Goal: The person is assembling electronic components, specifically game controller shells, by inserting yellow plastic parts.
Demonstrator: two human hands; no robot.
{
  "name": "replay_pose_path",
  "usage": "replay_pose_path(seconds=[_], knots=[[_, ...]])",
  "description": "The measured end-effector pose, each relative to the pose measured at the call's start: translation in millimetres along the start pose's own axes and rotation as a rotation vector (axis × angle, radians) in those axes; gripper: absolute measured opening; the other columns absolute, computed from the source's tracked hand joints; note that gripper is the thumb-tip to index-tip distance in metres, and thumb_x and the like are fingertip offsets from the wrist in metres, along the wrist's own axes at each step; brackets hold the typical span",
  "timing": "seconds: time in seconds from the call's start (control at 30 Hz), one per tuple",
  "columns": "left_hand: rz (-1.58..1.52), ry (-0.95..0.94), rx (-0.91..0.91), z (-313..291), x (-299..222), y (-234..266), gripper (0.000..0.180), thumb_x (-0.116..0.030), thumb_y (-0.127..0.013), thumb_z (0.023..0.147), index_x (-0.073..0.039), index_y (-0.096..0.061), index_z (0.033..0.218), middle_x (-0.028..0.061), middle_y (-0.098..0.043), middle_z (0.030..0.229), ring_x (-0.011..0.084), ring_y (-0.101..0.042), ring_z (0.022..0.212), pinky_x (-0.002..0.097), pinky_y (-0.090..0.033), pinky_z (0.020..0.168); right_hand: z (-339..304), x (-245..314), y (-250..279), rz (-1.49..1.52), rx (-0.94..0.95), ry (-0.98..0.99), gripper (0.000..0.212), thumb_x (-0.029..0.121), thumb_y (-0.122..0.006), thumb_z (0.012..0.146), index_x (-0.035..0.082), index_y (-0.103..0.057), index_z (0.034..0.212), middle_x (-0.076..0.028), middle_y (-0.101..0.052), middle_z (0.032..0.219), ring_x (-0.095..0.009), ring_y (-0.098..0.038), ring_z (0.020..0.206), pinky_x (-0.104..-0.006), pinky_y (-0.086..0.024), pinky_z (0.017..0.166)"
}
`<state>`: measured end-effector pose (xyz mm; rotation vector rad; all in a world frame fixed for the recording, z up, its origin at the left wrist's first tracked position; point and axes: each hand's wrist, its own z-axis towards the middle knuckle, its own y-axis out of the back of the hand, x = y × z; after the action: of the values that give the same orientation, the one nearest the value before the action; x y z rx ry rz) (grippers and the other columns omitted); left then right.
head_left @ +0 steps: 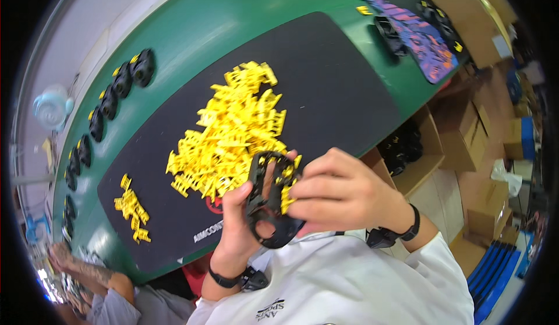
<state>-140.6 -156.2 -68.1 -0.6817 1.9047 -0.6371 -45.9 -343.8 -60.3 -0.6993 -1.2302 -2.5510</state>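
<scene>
My left hand [237,223] grips a black plastic shell [282,230] with several cut-outs, its thumb along the near left edge. The shell is tilted up in front of my chest, and small yellow parts show along its right side. My right hand [349,194] is closed at that side, its fingertips at a yellow plastic piece [286,200]. Whether that piece is seated in the shell or only pinched, I cannot tell. Just beyond the shell lies a big heap of yellow plastic pieces [233,121], partly hidden behind it.
A black mat [326,63] covers part of the green table [192,31]. A smaller yellow group [133,208] lies left. Black units [142,69] line the far left edge. A patterned cloth [416,39] and cardboard box [469,16] are at far right. Another person's arm [87,271] is lower left.
</scene>
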Motion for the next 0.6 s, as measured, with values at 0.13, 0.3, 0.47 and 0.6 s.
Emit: replay_pose_path(seconds=[0.13,0.3,0.47,0.6], knots=[[-0.095,0.055,-0.086,-13,11,1,0.071,-0.049,-0.036,0.098,0.007,-0.047,0.140,0.0200,-0.055,0.142,0.0287,-0.056,0.126,0.0387,-0.040,0.111,-9,14,-13,0.056,-0.033,0.053,0.032,0.032,-0.080,0.074,0.009,-0.069,0.093,-0.001,-0.064,0.101,-0.023,-0.059,0.095,-0.0352,-0.048,0.070],[-0.115,-0.058,-0.205,-31,15,2,0.048,-0.028,-0.042,0.099,0.001,-0.043,0.137,0.0232,-0.062,0.127,0.0302,-0.062,0.116,0.0393,-0.044,0.106,-25,31,-22,0.123,-0.188,-0.025,0.038,0.034,-0.077,0.074,0.004,-0.065,0.095,-0.004,-0.060,0.098,-0.023,-0.056,0.096,-0.0381,-0.049,0.078],[0.228,-0.219,-0.428,-17,-4,-41,0.052,-0.034,-0.044,0.098,0.009,-0.057,0.123,0.0221,-0.064,0.126,0.0267,-0.063,0.114,0.0340,-0.046,0.104,-45,24,-6,0.022,-0.352,-0.045,0.043,0.036,-0.075,0.077,0.003,-0.067,0.102,-0.005,-0.062,0.105,-0.026,-0.057,0.104,-0.0405,-0.050,0.082],[0.529,-0.376,-0.274,54,-91,-23,0.062,-0.042,-0.050,0.097,-0.001,-0.050,0.144,0.0106,-0.067,0.121,0.0185,-0.066,0.103,0.0304,-0.053,0.087,-99,-17,30,0.136,-0.539,-0.159,0.042,0.039,-0.077,0.079,0.006,-0.067,0.104,-0.011,-0.062,0.102,-0.031,-0.062,0.099,-0.0419,-0.051,0.081]])
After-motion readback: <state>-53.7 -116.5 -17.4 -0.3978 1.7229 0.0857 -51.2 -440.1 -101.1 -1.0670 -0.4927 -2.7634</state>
